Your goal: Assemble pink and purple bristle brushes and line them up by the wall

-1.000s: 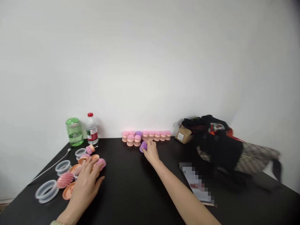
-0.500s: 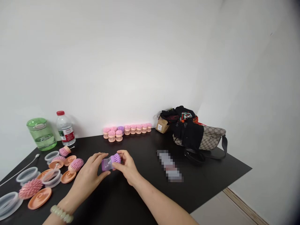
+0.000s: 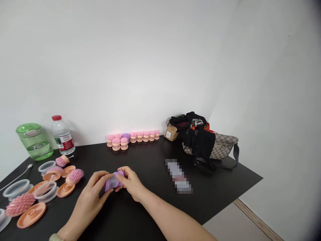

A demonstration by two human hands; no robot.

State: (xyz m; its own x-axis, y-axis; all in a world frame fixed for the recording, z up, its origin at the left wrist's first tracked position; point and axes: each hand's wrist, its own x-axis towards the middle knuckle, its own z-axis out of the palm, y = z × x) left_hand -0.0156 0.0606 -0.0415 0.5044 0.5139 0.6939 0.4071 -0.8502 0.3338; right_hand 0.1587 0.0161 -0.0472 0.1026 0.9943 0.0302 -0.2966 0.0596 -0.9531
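Because the purple brush (image 3: 112, 181) appears to be light, stiff plastic with a smooth, possibly slippery clear section, it is best gripped by the body, away from the bristles. In the head view, it is pinched between the curled fingers of the left hand (image 3: 88, 198) and right hand (image 3: 131, 184), over the black table (image 3: 155, 160). Lettering resembling "Be" is seen on the green bottle (image 3: 35, 142); the water bottle (image 3: 62, 135) carries a red-and-white label (image 3: 65, 144) that cannot be read.
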